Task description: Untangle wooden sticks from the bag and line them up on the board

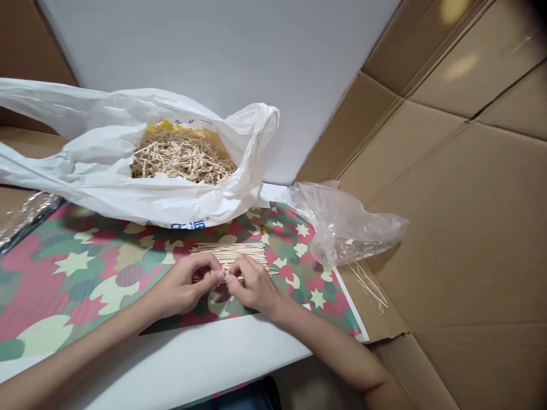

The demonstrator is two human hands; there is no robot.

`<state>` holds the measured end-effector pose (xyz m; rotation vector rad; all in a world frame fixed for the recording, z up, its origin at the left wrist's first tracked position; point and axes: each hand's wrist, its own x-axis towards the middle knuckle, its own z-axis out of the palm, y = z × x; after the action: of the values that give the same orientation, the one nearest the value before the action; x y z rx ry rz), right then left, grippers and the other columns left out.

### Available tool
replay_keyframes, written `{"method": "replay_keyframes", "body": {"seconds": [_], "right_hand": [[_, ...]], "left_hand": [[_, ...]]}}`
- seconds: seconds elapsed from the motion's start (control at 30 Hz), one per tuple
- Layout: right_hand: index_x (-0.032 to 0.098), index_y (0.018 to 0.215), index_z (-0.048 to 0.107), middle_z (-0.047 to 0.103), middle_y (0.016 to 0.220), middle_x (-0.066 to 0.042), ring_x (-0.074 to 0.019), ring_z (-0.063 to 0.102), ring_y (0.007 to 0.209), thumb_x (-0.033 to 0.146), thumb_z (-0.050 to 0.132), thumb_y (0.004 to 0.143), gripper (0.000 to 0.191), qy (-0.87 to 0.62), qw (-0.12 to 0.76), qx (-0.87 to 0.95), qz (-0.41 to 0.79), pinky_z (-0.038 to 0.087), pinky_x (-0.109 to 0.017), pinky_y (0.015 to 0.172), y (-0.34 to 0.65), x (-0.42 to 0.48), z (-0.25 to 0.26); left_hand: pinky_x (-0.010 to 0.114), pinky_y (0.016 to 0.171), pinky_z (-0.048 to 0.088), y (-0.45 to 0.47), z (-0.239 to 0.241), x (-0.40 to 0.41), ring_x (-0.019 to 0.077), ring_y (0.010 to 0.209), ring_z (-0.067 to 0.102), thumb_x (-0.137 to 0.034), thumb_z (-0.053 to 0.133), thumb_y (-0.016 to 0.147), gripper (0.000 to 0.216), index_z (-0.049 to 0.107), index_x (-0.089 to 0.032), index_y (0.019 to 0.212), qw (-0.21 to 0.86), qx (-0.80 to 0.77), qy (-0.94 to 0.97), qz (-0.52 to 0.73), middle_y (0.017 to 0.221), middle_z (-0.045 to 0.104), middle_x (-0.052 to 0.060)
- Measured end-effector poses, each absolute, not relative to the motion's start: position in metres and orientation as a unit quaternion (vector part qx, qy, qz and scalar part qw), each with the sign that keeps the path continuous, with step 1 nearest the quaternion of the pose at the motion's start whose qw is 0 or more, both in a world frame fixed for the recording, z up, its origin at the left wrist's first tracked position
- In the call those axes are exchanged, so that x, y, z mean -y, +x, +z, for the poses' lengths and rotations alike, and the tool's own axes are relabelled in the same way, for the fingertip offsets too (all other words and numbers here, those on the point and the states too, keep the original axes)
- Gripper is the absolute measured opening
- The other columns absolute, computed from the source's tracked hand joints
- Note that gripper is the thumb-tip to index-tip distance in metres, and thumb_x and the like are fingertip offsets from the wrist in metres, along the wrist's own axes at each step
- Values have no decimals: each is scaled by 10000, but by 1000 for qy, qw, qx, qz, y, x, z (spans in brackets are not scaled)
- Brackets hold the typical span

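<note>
A flat row of thin pale wooden sticks (228, 253) lies side by side on a camouflage-printed mat (72, 285) with star shapes. My left hand (183, 285) and my right hand (252, 285) meet at the near edge of the row, with their fingertips pinched together on the sticks. The fingers hide the middle of the row, so I cannot count what they hold. Behind them, a white plastic bag (98, 165) lies open around a tangled heap of similar sticks (183, 156).
A crumpled clear plastic bag (342, 222) lies at the mat's right corner, with a few loose sticks (370, 287) on the cardboard below it. Cardboard sheets (465, 228) line the right side, a white board (213, 57) stands behind, and a white table edge (192, 359) runs nearest me.
</note>
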<state>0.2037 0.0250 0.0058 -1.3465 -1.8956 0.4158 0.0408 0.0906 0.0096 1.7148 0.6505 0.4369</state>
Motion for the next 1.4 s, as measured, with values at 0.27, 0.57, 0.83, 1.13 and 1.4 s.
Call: {"method": "replay_keyframes", "body": {"seconds": [0.27,0.57,0.83,1.13,1.4], "right_hand": [[205,680,393,463,644,-23,-160,432,619,154,362,825,157,-460,290,838,33,362,-285,584,202,-23,0],[212,687,381,464,650,-31,-177,413,635,131,337,823,165,-474,204,855,52,331,-306,595,198,-22,5],[205,680,389,465,653,-27,-177,424,640,122,371,805,151,-477,205,850,84,313,-298,599,200,-22,6],[204,803,499,554,722,-6,-154,494,690,322,513,806,119,-526,239,775,256,355,-274,627,214,-32,10],[195,683,449,527,599,36,-101,438,542,305,519,793,170,-533,281,697,389,303,-222,513,210,-29,5]], "left_hand": [[196,515,338,30,22,-94,110,579,470,-333,456,819,238,561,-129,757,441,-253,853,117,662,565,17],[211,561,339,24,25,-94,123,630,476,-258,481,808,184,574,-129,715,386,-203,891,126,705,556,33],[198,543,338,28,14,-93,102,593,468,-309,485,809,231,551,-121,692,435,-210,863,149,658,553,14],[190,555,382,33,12,-96,98,606,483,-264,489,805,201,526,-107,685,565,-182,786,170,661,553,17],[187,518,361,33,11,-95,99,585,489,-348,488,819,258,535,-112,727,595,-194,767,141,655,565,18]]}}
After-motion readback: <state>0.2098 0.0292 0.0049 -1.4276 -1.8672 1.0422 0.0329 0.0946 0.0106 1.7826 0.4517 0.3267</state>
